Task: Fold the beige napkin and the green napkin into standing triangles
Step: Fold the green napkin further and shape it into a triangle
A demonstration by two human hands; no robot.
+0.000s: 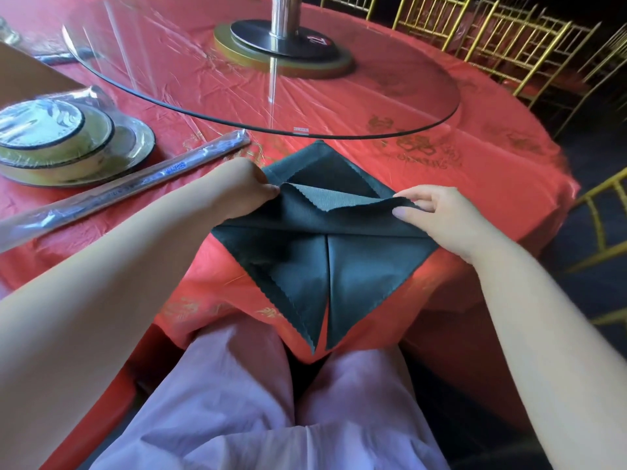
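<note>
While green napkin (pixel 322 262) lies diamond-shaped, zigzag-edged, left hand (pixel 242 183), right hand (pixel 444 220) pinch upper fold with fingers (pixel 404 212).

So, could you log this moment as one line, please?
step: folding green napkin | left hand: pinches raised fold's left end | right hand: pinches its right end

The glass turntable (pixel 390 89) is clear, smooth and glossy, with a shiny metal pole (pixel 283 15) rising from its middle. Under it the red tablecloth (pixel 492 184) looks like thin, crinkled plastic, shiny, with gold print. On the near side of the turntable, the green napkin (pixel 325 259) is matt woven cloth with zigzag-cut edges. Left of the turntable, stacked dishes (pixel 68 140) sit in glossy clear plastic wrap. Beyond it, the chairs (pixel 509 39) have a gold metallic finish.
</note>
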